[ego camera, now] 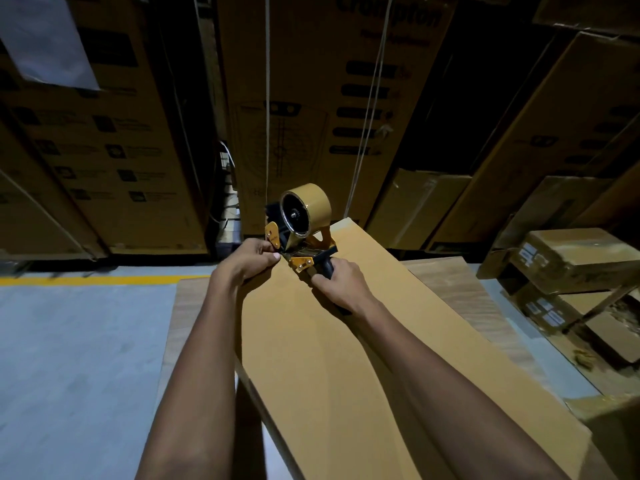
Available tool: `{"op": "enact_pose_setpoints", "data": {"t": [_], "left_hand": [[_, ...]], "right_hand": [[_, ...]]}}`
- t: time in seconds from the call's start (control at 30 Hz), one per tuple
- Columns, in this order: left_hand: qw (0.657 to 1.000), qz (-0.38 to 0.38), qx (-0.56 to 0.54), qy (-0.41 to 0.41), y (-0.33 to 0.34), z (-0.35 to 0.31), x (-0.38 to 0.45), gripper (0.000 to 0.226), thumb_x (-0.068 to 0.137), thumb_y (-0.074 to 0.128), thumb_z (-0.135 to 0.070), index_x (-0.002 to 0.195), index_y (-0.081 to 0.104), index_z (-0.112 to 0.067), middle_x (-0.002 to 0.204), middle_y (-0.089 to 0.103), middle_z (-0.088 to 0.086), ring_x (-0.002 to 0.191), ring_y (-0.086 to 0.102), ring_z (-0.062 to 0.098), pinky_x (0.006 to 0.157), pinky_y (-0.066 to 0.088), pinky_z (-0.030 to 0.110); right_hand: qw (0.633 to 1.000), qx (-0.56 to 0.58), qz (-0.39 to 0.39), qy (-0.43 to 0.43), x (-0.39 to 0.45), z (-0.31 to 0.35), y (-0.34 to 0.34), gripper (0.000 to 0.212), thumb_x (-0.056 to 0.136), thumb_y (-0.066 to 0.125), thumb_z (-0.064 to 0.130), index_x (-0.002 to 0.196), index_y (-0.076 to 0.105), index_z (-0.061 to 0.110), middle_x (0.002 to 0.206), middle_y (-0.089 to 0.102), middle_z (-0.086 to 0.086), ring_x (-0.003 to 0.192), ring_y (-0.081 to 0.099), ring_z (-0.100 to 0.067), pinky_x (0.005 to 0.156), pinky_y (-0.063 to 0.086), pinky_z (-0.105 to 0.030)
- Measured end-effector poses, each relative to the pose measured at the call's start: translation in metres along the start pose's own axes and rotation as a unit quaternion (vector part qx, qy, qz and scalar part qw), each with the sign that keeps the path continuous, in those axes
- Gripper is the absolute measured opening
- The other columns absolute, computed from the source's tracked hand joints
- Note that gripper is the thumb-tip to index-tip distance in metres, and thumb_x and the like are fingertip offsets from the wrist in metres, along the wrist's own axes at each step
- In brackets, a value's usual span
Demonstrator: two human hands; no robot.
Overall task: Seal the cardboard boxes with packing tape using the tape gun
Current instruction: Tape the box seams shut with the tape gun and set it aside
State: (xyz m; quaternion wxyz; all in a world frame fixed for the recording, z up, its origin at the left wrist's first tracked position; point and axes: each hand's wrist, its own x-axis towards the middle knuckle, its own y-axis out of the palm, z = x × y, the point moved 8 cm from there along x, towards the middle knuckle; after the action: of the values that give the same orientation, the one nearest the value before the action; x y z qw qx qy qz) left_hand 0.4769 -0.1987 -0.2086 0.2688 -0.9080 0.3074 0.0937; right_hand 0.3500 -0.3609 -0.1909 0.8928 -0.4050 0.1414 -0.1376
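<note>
A long flat cardboard box [363,341] lies in front of me on a wooden table [187,306], running from near right to far centre. Above its far end I hold a yellow and black tape gun [301,233] loaded with a roll of brown tape [306,207]. My right hand [341,284] grips the gun's black handle. My left hand [254,259] pinches at the gun's front by the tape outlet, fingers curled. Whether the loose tape end is between those fingers is too small to tell.
Tall printed cardboard cartons [104,150] stand stacked along the back. Smaller wrapped boxes [571,265] sit on a pallet at the right. Grey floor with a yellow line [90,280] lies to the left. Thin strings [267,98] hang down behind the gun.
</note>
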Motion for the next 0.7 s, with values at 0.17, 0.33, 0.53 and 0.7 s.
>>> {"op": "enact_pose_setpoints", "data": {"t": [0.17,0.33,0.53,0.7], "left_hand": [[0.997,-0.067,-0.022,0.01,0.002,0.001,0.004,0.02,0.097,0.061,-0.013,0.078,0.068,-0.011,0.074,0.066,0.008,0.071,0.062,0.021,0.062,0.048,0.029],[0.998,-0.06,-0.022,0.028,0.0,0.001,-0.003,0.025,0.1,0.059,-0.012,0.075,0.06,-0.012,0.07,0.062,0.008,0.066,0.059,0.02,0.063,0.048,0.031],[0.998,-0.05,-0.007,0.046,-0.001,0.003,-0.003,0.024,0.101,0.057,-0.013,0.08,0.068,-0.01,0.073,0.063,0.008,0.069,0.057,0.018,0.068,0.046,0.031],[0.996,-0.063,-0.012,0.058,-0.002,0.004,0.0,0.03,0.101,0.058,-0.029,0.082,0.073,-0.012,0.068,0.066,0.001,0.063,0.058,0.017,0.063,0.046,0.03]], "right_hand": [[0.999,0.028,0.015,0.009,0.002,0.003,-0.004,0.027,0.093,0.065,0.042,0.095,0.066,0.015,0.092,0.07,-0.006,0.087,0.066,-0.025,0.079,0.056,-0.043],[0.999,0.022,0.036,-0.007,0.003,0.017,-0.013,0.026,0.095,0.064,0.038,0.094,0.067,0.012,0.093,0.07,-0.01,0.087,0.067,-0.028,0.08,0.057,-0.046],[0.999,0.028,0.041,-0.008,-0.02,0.008,-0.021,0.021,0.096,0.064,0.036,0.096,0.065,0.015,0.093,0.071,-0.006,0.086,0.069,-0.022,0.079,0.06,-0.04],[0.999,0.018,0.014,0.025,-0.05,-0.018,-0.026,0.016,0.094,0.064,0.029,0.086,0.059,0.017,0.085,0.064,-0.004,0.079,0.061,-0.02,0.068,0.049,-0.035]]}}
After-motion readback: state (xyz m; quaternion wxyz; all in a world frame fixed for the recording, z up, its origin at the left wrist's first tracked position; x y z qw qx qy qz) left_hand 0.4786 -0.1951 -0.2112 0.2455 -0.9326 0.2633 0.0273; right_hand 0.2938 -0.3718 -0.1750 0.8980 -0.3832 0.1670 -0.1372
